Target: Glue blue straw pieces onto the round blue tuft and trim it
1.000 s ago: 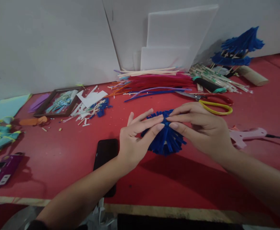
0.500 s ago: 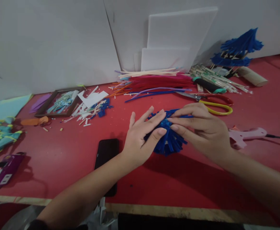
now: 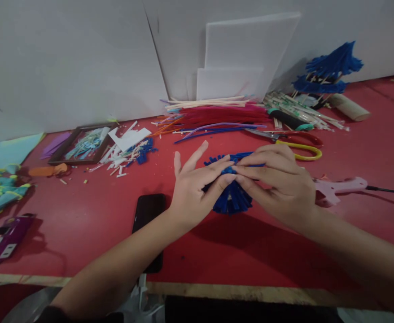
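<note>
A blue piece made of radiating pipe cleaners (image 3: 232, 200) sits between my hands over the red table, its middle partly hidden by my fingers. My left hand (image 3: 193, 188) pinches its top centre with thumb and index finger, while the other fingers stretch up and away. From the other side, my right hand (image 3: 279, 179) presses thumb and fingertips together at the same spot. The fingertips of both hands meet there. Blue strands stick out beneath the right fingers and behind the left ones.
Scissors (image 3: 304, 152) and a pink glue gun (image 3: 341, 186) lie to the right. Pipe cleaners (image 3: 224, 115) are heaped at the back, near a blue tiered model (image 3: 331, 67). A phone (image 3: 148, 215) lies left of my hands, beyond it a brown frame (image 3: 62, 154). The table's front edge (image 3: 251, 291) is close.
My left thumb and index finger have closed in on the blue piece's centre, nearer the right fingertips. The left outer fingers are spread higher. The whole view has shifted slightly.
</note>
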Tool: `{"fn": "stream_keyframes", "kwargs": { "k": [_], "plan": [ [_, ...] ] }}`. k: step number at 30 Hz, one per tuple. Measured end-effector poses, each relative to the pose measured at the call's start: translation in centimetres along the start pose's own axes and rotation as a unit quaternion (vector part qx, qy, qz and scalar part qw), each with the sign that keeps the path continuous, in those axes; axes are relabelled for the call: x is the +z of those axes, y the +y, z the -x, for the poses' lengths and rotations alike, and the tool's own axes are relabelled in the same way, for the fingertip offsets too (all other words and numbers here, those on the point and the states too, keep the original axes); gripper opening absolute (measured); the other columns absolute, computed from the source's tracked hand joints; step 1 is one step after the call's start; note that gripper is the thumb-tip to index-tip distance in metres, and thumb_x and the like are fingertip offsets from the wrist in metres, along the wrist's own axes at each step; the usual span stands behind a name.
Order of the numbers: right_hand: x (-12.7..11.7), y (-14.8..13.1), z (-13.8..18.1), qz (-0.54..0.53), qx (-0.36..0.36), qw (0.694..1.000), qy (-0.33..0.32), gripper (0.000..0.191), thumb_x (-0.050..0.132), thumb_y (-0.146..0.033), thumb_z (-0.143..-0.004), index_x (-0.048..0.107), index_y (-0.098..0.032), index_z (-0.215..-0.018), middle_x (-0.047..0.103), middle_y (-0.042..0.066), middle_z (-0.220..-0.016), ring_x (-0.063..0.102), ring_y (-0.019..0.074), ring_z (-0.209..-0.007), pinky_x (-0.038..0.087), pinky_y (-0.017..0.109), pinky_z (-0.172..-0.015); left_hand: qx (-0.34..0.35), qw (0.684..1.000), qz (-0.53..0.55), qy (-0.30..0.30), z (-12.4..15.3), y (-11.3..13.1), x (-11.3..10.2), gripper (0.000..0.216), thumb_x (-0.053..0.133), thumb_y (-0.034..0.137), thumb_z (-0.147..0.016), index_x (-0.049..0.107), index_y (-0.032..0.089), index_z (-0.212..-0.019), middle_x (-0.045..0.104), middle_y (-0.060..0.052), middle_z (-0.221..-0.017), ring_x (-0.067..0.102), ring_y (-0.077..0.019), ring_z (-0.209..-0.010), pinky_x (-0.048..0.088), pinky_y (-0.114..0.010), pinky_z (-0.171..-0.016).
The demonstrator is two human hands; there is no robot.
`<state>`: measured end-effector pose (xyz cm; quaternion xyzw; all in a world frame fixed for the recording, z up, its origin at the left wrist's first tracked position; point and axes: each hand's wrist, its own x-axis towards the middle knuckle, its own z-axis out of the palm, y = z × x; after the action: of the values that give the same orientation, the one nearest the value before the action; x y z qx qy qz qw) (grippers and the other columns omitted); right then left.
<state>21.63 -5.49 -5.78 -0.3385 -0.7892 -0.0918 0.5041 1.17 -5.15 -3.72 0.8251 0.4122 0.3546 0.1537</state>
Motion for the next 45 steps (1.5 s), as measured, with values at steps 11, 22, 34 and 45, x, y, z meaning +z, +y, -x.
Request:
{"fn": "stream_keyframes", "kwargs": {
  "k": [11,22,34,45],
  "plan": [
    [-5.3,1.2,0.6,0.103,-0.011,0.994,-0.029,0.031,0.070,-0.014,-0.092,0.066,-0.026,-0.120,0.076,0.007,-0.101,0.071,0.0196,-0.091,0.058,0.038,-0.086,-0.012,1.000,-0.002,0.006,-0.3,0.7,-0.4,0.036,0.082,0.046,-0.087,0.078,0.029,-0.118,0.078,-0.008,-0.125,0.056,-0.0383,-0.144,-0.001,-0.079,-0.125],
    [-14.0,11.9,13.4,0.245,0.237,0.882,-0.327,0.040,0.038,-0.027,-0.085,0.067,-0.026,-0.112,0.075,0.015,-0.115,0.071,0.0304,-0.112,0.056,0.053,-0.102,0.031,0.993,0.108,-0.041,-1.8,-1.1,-1.5,0.021,0.064,0.032,-0.100,0.075,0.026,-0.117,0.080,-0.005,-0.123,0.062,-0.0266,-0.139,0.023,-0.062,-0.131],
    [-12.8,10.7,14.3,0.240,0.139,0.912,-0.301,0.051,0.043,-0.026,-0.090,0.061,-0.029,-0.138,0.075,0.011,-0.108,0.072,0.0260,-0.093,0.060,0.042,-0.084,0.078,0.991,0.076,-0.075,-1.6,-0.8,-0.9,0.032,0.047,0.024,-0.106,0.066,0.024,-0.133,0.075,-0.006,-0.134,0.068,-0.0249,-0.131,0.024,-0.060,-0.132],
    [-13.3,7.7,11.2,0.215,0.120,0.949,-0.197,0.048,0.058,-0.036,-0.090,0.056,-0.035,-0.138,0.068,0.012,-0.099,0.066,0.0285,-0.089,0.053,0.046,-0.077,0.054,0.989,0.114,-0.076,-1.0,-1.0,-0.8,0.052,0.057,0.039,-0.105,0.042,0.027,-0.154,0.070,-0.012,-0.142,0.064,-0.0277,-0.137,0.036,-0.056,-0.128]
  ]
}}
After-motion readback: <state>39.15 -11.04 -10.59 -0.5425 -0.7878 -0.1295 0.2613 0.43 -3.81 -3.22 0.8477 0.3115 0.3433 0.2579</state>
